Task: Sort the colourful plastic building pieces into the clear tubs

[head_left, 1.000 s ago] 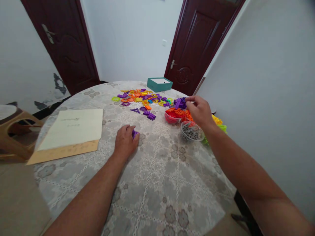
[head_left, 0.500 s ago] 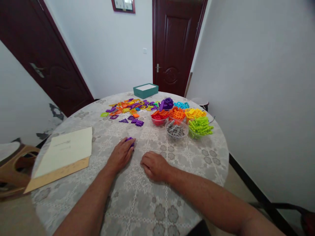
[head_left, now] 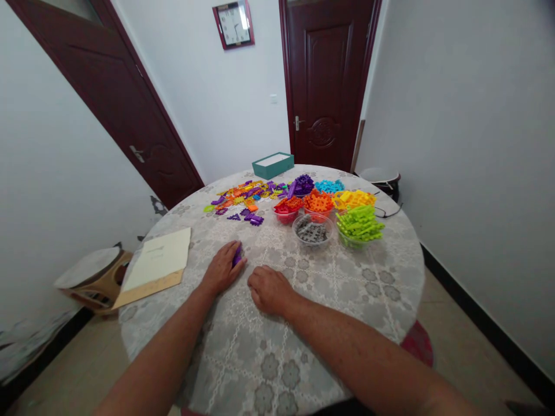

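Fingers (head_left: 229, 249) of the left grip (head_left: 222, 268) bend over a purple plastic toy piece (head_left: 237, 255). The toy piece peeks out on the right side, between the thumb and the fingers. Most of it is covered, so I cannot tell if the left grip is pinching it or just resting on top.

The right grip (head_left: 270, 290) is just beside, closer to the near edge of the surface (head_left: 338, 300). Its fingers are curled in like a loose fist.

Farther up, toward the far edge, lie purple pieces (head_left: 255, 219) and a messy pile of mixed pieces (head_left: 238, 196). A clear bowl (head_left: 313, 244) of gray pieces (head_left: 311, 230) and a heap of lime green pieces (head_left: 359, 223) stand toward the right edge. Cream paper (head_left: 160, 254) lies at the left edge.
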The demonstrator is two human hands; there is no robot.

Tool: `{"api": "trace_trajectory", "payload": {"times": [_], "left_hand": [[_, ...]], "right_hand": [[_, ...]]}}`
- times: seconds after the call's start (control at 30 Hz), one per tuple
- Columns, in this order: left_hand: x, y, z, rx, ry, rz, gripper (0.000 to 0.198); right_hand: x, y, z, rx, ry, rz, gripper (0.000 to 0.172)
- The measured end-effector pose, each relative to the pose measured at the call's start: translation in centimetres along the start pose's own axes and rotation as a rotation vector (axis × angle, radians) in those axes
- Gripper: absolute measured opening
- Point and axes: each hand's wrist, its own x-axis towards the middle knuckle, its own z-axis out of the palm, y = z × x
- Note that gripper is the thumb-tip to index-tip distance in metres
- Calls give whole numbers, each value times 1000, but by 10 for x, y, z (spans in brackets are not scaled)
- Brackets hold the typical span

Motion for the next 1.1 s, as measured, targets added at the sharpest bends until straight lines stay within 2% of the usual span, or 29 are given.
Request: {"api": "trace_trajectory", "payload": {"times": [0.27, 0.4, 0.63, 0.7, 0.83, 0.97, 1.1], "left_hand": [[-3, -3, 7, 31, 38, -86, 65], [-4, 0, 5, 32, 53, -81, 64], [0, 6, -7, 11, -26, 132, 48], [0, 8, -7, 4, -59, 151, 51], [-5, 11, -6, -19, -61, 93, 59], [-10, 14, -9, -15, -66, 81, 54], [-15, 16, -10, -19, -63, 57, 52]], "right_hand": [[-1, -8, -6, -35, -14, 5, 15], [-2, -9, -6, -55, -11, 5, 15], [0, -7, -6, -36, -14, -9, 12], [-1, -4, -7, 6, 1, -39, 10], [-8, 8, -15, 164, 62, -104, 15], [-15, 20, -27, 227, 167, -42, 18], [-16, 28, -25, 204, 190, 33, 19]]}}
